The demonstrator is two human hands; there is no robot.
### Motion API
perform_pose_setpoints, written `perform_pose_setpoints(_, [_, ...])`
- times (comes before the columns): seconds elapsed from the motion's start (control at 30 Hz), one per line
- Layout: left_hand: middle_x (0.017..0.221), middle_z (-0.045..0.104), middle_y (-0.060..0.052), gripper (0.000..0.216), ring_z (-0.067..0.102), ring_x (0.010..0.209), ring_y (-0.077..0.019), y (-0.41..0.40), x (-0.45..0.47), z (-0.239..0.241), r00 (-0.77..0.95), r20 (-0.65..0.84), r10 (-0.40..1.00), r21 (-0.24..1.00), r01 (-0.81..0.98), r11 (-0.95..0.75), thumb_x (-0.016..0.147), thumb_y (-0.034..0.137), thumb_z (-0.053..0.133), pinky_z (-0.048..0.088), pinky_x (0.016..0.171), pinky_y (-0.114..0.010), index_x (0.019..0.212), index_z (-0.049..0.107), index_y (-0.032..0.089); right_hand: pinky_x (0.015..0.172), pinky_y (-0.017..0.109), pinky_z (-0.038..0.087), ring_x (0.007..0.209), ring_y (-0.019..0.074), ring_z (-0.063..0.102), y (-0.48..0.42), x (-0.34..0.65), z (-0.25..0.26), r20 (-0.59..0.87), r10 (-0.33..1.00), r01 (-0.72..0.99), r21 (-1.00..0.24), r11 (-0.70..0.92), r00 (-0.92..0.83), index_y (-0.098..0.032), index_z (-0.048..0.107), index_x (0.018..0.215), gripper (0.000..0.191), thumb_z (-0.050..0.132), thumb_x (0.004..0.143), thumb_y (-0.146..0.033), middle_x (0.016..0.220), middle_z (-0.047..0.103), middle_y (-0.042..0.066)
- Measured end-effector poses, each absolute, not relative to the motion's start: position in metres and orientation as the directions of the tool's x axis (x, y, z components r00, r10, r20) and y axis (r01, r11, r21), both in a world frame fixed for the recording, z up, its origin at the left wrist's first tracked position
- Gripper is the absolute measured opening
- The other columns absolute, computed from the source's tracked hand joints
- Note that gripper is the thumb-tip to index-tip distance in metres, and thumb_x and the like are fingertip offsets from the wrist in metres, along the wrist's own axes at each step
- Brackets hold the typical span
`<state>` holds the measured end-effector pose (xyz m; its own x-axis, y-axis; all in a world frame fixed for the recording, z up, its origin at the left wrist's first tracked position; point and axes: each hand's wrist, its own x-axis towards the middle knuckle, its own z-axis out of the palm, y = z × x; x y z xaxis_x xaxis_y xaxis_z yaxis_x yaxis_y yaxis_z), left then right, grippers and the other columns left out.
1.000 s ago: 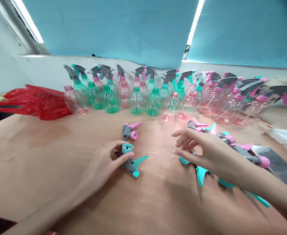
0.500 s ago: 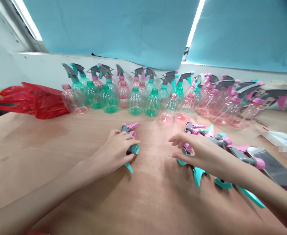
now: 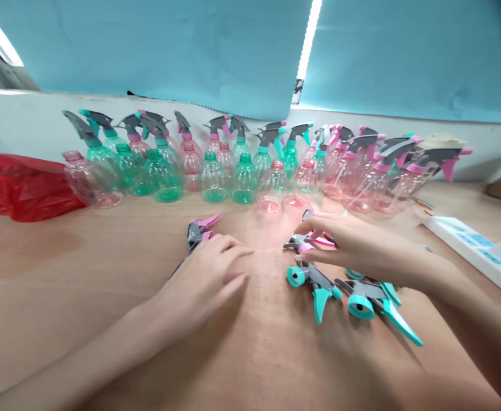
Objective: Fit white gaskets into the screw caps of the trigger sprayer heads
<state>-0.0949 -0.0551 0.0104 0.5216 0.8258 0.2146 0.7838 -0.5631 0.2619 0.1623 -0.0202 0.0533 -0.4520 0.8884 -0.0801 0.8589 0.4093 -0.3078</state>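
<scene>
My left hand (image 3: pixel 214 274) hovers low over the table with its fingers stretched out and nothing between them. Just beyond its knuckles lies a grey and pink trigger spray head (image 3: pixel 196 233); a dark part beside the hand is mostly covered. My right hand (image 3: pixel 336 240) has thumb and fingers closed around another grey spray head with a pink collar (image 3: pixel 305 248). Under and in front of that hand lie grey and teal spray heads, one (image 3: pixel 314 279) near the thumb and another (image 3: pixel 362 305) closer to me. My right forearm hides part of the pile.
Along the wall stand clear pink and green bottles, some uncapped like the green bottle (image 3: pixel 245 180), others fitted with spray heads. A red plastic bag (image 3: pixel 23 185) lies at the left. On the right is a white and blue object (image 3: pixel 477 245) on the wooden table (image 3: pixel 259 365).
My left hand has let go of the teal-collared spray head. My right hand has closed around a pink-collared one. The view has turned to the right.
</scene>
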Motion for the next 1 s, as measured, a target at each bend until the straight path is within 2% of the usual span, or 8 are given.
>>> perform_pose_setpoints(0.07, [0.107,0.059,-0.005,0.027,0.056,0.097,-0.0216,-0.057,-0.071,0.011,0.548,0.182,0.816,0.324,0.750,-0.576,0.090,0.028,0.051,0.046,0.083,-0.035,0.116,0.055,0.022,0.062,0.029,0.043,0.086,0.0207,0.059,-0.020,0.166,0.056,-0.118,0.882,0.866,-0.285,0.411,-0.457,-0.030,0.059,0.104,0.028,0.051,0.082,-0.047,0.097,0.064,0.001])
perform_pose_setpoints(0.17, [0.104,0.058,-0.004,0.044,0.057,0.096,-0.0228,-0.055,-0.040,0.000,0.547,0.149,0.824,0.424,0.717,-0.553,0.084,0.040,0.061,0.047,0.077,-0.034,0.122,0.048,0.022,0.060,0.029,0.041,0.078,0.0200,0.058,-0.020,0.171,0.060,-0.138,0.860,0.860,-0.234,0.454,-0.492,-0.029,0.060,0.103,0.025,0.052,0.082,-0.043,0.092,0.064,0.002])
perform_pose_setpoints(0.27, [0.100,0.056,-0.005,0.044,0.055,0.094,-0.0243,-0.049,-0.020,-0.015,0.517,0.124,0.847,0.461,0.726,-0.510,0.079,0.047,0.065,0.047,0.077,-0.037,0.112,0.053,0.020,0.061,0.029,0.040,0.073,0.0193,0.058,-0.021,0.177,0.066,-0.162,0.846,0.857,-0.198,0.476,-0.508,-0.027,0.060,0.102,0.026,0.053,0.082,-0.043,0.088,0.064,0.003])
perform_pose_setpoints(0.43, [0.101,0.055,-0.005,0.023,0.054,0.094,-0.0237,-0.040,-0.010,-0.026,0.514,0.117,0.850,0.486,0.717,-0.500,0.086,0.035,0.057,0.045,0.078,-0.037,0.104,0.055,0.021,0.054,0.026,0.037,0.067,0.0174,0.054,-0.023,0.184,0.073,-0.197,0.822,0.845,-0.159,0.511,-0.535,-0.025,0.058,0.100,0.027,0.050,0.083,-0.044,0.081,0.062,0.002])
perform_pose_setpoints(0.57, [0.099,0.057,-0.001,0.022,0.057,0.085,-0.0185,-0.040,-0.015,-0.022,0.478,0.127,0.869,0.607,0.656,-0.449,0.085,0.030,0.059,0.046,0.075,-0.032,0.107,0.055,0.025,0.051,0.025,0.035,0.066,0.0167,0.054,-0.020,0.186,0.071,-0.201,0.817,0.841,-0.149,0.520,-0.540,-0.023,0.059,0.094,0.022,0.054,0.081,-0.040,0.079,0.062,0.001])
perform_pose_setpoints(0.7, [0.097,0.056,0.001,0.026,0.058,0.076,-0.0139,-0.043,-0.025,-0.014,0.440,0.134,0.888,0.692,0.600,-0.402,0.084,0.030,0.063,0.046,0.073,-0.029,0.109,0.057,0.027,0.047,0.025,0.032,0.063,0.0163,0.055,-0.016,0.183,0.064,-0.249,0.793,0.828,-0.237,0.507,-0.557,-0.022,0.063,0.089,0.022,0.057,0.080,-0.041,0.077,0.063,0.003])
perform_pose_setpoints(0.83, [0.097,0.057,0.001,0.026,0.057,0.087,-0.0171,-0.046,-0.035,-0.009,0.398,0.201,0.895,0.717,0.563,-0.411,0.082,0.031,0.065,0.045,0.077,-0.029,0.107,0.059,0.029,0.048,0.024,0.035,0.062,0.0145,0.057,-0.014,0.172,0.055,-0.268,0.691,0.730,-0.399,0.554,-0.671,-0.020,0.062,0.088,0.031,0.049,0.086,-0.049,0.078,0.065,0.002])
perform_pose_setpoints(1.0, [0.106,0.059,-0.001,0.024,0.055,0.101,-0.0201,-0.051,-0.046,-0.015,0.376,0.375,0.847,0.688,0.500,-0.526,0.083,0.028,0.063,0.044,0.085,-0.033,0.106,0.056,0.027,0.058,0.024,0.040,0.069,0.0137,0.058,-0.017,0.155,0.044,-0.212,0.579,0.587,-0.548,0.596,-0.787,-0.023,0.058,0.101,0.025,0.045,0.091,-0.042,0.085,0.066,-0.001])
